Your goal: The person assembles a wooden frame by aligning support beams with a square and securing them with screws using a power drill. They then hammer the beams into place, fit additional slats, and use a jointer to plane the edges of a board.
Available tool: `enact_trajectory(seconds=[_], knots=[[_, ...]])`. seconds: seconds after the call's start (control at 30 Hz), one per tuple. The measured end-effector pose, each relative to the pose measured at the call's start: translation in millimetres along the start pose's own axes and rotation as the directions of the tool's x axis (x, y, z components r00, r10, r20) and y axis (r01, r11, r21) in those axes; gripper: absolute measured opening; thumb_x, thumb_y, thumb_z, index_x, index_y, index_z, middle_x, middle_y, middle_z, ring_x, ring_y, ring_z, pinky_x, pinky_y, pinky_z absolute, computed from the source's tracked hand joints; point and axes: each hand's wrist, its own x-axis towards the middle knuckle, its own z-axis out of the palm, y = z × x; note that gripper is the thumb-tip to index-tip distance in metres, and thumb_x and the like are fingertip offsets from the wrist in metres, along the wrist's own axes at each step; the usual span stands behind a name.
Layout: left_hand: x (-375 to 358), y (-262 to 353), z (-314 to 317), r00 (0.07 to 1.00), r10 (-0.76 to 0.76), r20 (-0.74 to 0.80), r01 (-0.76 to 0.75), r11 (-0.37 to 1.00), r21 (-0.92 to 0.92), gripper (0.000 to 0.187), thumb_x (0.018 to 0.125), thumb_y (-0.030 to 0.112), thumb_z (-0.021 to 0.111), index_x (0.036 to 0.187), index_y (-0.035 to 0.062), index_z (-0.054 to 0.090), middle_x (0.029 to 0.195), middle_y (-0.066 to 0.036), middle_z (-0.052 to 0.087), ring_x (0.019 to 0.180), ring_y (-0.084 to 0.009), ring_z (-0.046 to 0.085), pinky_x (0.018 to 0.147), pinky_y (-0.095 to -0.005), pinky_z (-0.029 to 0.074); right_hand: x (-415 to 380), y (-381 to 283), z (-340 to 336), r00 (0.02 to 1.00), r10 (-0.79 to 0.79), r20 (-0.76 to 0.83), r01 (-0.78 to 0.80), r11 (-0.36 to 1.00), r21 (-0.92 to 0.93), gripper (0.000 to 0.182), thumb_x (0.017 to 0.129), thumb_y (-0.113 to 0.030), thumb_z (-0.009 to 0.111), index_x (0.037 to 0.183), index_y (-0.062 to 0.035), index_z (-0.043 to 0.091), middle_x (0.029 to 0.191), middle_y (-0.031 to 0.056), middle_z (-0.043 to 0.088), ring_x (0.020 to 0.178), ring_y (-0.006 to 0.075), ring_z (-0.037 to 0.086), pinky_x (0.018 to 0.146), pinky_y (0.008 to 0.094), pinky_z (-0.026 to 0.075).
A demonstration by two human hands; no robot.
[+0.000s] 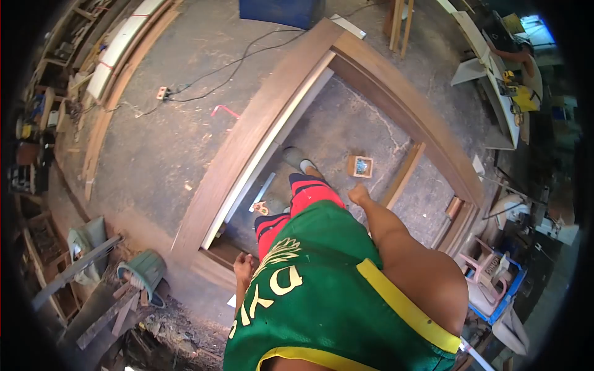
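Observation:
My right hand (358, 193) hangs above the floor inside a large brown wooden frame (263, 111), its fingers curled into a fist. Whatever it may hold is hidden. Below and just beyond it, a small square wooden box (360, 166) holds small bluish pieces too tiny to name. At my left side, my left hand (244, 266) is close to the frame's near corner, fingers bent inward; I cannot make out anything in them. A tool with a long pale blade and a wooden handle (260, 206) lies by my feet, along the frame's inner left side.
A crosspiece (404, 175) spans the frame's right part. Black cable runs from an outlet box (163, 93) past the frame; a red bent object (224, 111) lies nearby. A green bin (142, 275) stands lower left. Another person (531, 74) is at a white panel, upper right.

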Motion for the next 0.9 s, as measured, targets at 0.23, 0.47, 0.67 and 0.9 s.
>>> enact_trajectory(seconds=[0.23, 0.47, 0.67, 0.9], knots=[[26, -16, -95, 0.998, -0.022, -0.058, 0.018, 0.997, -0.070, 0.054, 0.092, 0.015, 0.068, 0.135, -0.0065, 0.044, 0.066, -0.001, 0.053, 0.049, -0.0091, 0.048, 0.041, -0.0250, 0.037, -18, -30, 7, 0.950, -0.162, -0.268, 0.230, 0.941, 0.247, 0.067, 0.079, -0.017, 0.058, 0.140, 0.0069, 0.041, 0.123, 0.0361, 0.058, 0.117, 0.0471, 0.057, 0.100, 0.0475, 0.047], [5, 66, -65, 0.976, 0.197, -0.095, -0.204, 0.976, -0.071, 0.059, 0.091, 0.015, 0.070, 0.139, -0.0075, 0.044, 0.071, 0.000, 0.057, 0.052, -0.0067, 0.048, 0.043, -0.0224, 0.036, -41, -45, -8, 0.978, -0.106, -0.182, 0.177, 0.883, 0.434, 0.067, 0.083, -0.019, 0.056, 0.144, 0.0028, 0.040, 0.126, 0.0325, 0.058, 0.119, 0.0452, 0.057, 0.104, 0.0459, 0.044], [5, 44, -33, 0.950, 0.312, 0.004, -0.312, 0.950, 0.026, 0.071, 0.087, 0.019, 0.075, 0.139, -0.0147, 0.039, 0.083, -0.003, 0.065, 0.065, -0.0082, 0.057, 0.057, -0.0225, 0.046, -53, -14, -7, 0.973, -0.095, -0.209, 0.146, 0.959, 0.243, 0.072, 0.083, -0.021, 0.058, 0.147, 0.0020, 0.034, 0.135, 0.0322, 0.052, 0.125, 0.0435, 0.053, 0.108, 0.0445, 0.041], [103, -105, -57, 0.972, 0.227, 0.056, -0.220, 0.808, 0.546, 0.080, 0.074, 0.033, 0.086, 0.135, -0.0063, 0.051, 0.103, -0.020, 0.072, 0.095, -0.0248, 0.069, 0.084, -0.0365, 0.053, -45, -11, -8, 0.983, 0.153, -0.098, -0.111, 0.932, 0.344, 0.072, 0.078, -0.017, 0.061, 0.142, 0.0076, 0.037, 0.130, 0.0347, 0.055, 0.125, 0.0451, 0.053, 0.107, 0.0446, 0.043]])
